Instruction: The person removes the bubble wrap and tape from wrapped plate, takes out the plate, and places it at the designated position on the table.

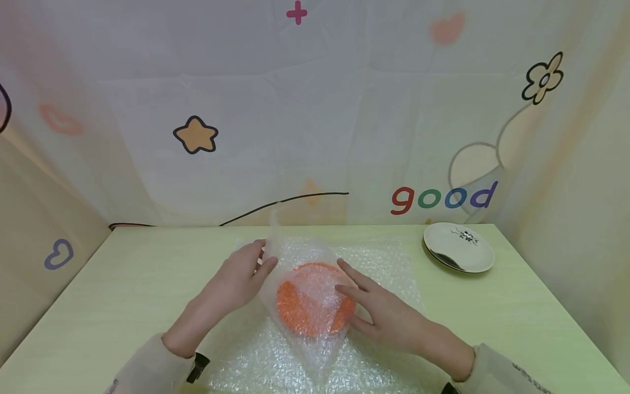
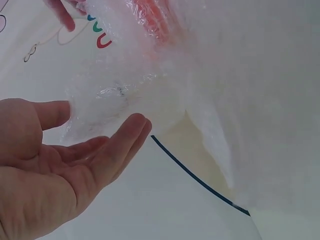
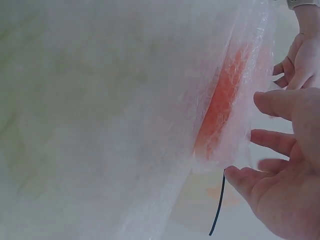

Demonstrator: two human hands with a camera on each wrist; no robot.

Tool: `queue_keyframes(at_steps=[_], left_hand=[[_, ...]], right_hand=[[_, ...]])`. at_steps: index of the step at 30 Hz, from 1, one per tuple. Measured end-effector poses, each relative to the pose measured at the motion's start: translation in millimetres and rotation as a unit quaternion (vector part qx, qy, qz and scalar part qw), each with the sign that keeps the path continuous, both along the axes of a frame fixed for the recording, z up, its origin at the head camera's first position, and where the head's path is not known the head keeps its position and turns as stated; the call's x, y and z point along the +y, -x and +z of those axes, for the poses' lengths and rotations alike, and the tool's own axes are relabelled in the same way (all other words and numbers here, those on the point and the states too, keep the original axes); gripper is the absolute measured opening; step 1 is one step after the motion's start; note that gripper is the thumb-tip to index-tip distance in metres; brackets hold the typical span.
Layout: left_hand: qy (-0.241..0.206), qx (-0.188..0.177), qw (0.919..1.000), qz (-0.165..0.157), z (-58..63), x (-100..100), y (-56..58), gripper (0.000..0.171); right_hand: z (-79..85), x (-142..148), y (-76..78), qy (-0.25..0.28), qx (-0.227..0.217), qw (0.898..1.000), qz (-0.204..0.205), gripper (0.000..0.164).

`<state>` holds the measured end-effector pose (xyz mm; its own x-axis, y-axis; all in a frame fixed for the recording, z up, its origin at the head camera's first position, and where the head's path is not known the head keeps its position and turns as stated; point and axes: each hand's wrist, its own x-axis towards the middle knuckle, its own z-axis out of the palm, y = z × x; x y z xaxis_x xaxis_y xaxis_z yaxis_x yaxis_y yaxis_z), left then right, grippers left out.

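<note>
A flat, round, plate-shaped orange thing (image 1: 293, 306) lies under folded flaps of clear bubble wrap (image 1: 379, 372) at the table's middle. Its surface is blurred by the wrap, so its exact kind is hidden. My left hand (image 1: 248, 273) is beside a raised flap at the left, thumb and fingers apart around its edge. In the left wrist view, the left hand (image 2: 65, 160) has loosely bent fingers near the wrap. On the right side, my right hand (image 1: 389, 312) has spread fingers touching the wrap over the orange thing. The right wrist view shows those fingertips (image 3: 237, 175) along the bundle's side.
White plates (image 1: 460, 249) with a dark floral print are stacked at the back right of the pale green table (image 1: 147, 262). Behind the table hangs a printed curtain (image 1: 275, 120), with more fabric at both sides.
</note>
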<state>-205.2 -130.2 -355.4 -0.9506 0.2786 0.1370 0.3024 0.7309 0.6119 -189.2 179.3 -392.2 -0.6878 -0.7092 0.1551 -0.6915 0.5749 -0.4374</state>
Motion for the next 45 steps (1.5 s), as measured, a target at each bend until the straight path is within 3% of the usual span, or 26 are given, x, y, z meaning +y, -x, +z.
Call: queue_keyframes(at_steps=[10, 22, 28, 37, 45], left_hand=[[0.041, 0.037, 0.9977, 0.039, 0.8, -8, -2.3, 0.073], [0.064, 0.035, 0.9943, 0.078, 4.0, -16, -0.7, 0.085], [0.090, 0.067, 0.9885, 0.101, 3.9, -18, -0.9, 0.091], [0.095, 0.120, 0.9837, 0.094, 6.0, -15, -0.2, 0.094], [0.109, 0.154, 0.9801, 0.061, 7.9, -6, -2.5, 0.091]], right_hand=[[-1.3, -1, -1.0, -0.026, 0.030, 0.999, 0.014, 0.046], [0.7, -4, 0.0, -0.057, 0.016, 0.998, 0.013, 0.039], [-0.9, -5, 1.7, -0.069, 0.027, 0.997, 0.013, 0.039], [0.3, -7, 2.7, -0.087, 0.028, 0.996, 0.018, 0.040], [1.2, -9, 2.0, -0.095, 0.032, 0.995, 0.024, 0.041]])
